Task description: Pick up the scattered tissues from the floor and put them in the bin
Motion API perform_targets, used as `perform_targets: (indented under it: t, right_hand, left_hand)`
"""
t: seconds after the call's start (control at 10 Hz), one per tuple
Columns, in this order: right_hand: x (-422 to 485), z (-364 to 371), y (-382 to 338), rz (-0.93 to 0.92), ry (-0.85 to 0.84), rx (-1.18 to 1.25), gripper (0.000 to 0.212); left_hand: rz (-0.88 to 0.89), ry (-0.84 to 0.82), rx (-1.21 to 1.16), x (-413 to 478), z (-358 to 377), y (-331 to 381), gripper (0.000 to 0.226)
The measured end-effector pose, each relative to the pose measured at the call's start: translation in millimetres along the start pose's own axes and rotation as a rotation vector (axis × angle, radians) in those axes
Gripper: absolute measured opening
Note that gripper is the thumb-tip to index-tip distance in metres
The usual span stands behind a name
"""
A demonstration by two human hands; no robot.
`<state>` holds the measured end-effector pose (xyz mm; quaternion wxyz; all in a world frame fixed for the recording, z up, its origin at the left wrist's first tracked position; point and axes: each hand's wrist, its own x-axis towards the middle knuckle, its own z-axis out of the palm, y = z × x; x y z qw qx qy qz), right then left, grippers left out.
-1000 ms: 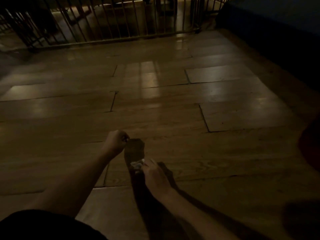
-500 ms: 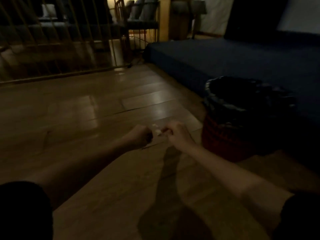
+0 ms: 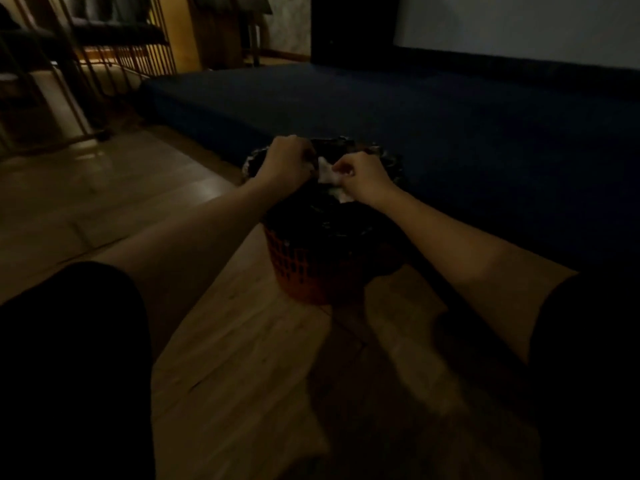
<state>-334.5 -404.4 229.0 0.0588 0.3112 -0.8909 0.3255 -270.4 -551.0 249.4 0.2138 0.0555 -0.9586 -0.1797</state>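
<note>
Both hands are positioned over the open mouth of the red mesh bin (image 3: 301, 271), which stands on the wooden floor (image 3: 242, 358) beside the dark blue mattress (image 3: 450, 109): the right hand (image 3: 360, 176) pinches a crumpled white tissue (image 3: 325, 173), while the left hand (image 3: 287, 161) is curled closed, contents indiscernible.

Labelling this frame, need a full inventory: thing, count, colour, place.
bin: 1, red mesh with black liner, on the floor centre, against the mattress
tissue: 1 visible, white, over the bin's mouth between both hands
mattress: 1, dark blue, on the floor right and behind
floor: wooden, brown
railing: 1, thin bars, far left
left hand: closed, over the bin, at the tissue
right hand: fingers pinching the tissue
sleeves: 2, black, bottom corners
</note>
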Motion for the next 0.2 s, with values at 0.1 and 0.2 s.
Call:
perform_targets:
  t: [0.1,0.2]
  right_hand:
    - [-9,-3,14,-0.021,-0.065,-0.037,0.022]
    - [-21,-14,10,-0.003,-0.064,-0.019,0.020]
  left_hand:
    - [-0.046,-0.036,-0.007,-1,18,-2,0.034]
    - [-0.081,-0.022,-0.011,-10,19,5,0.032]
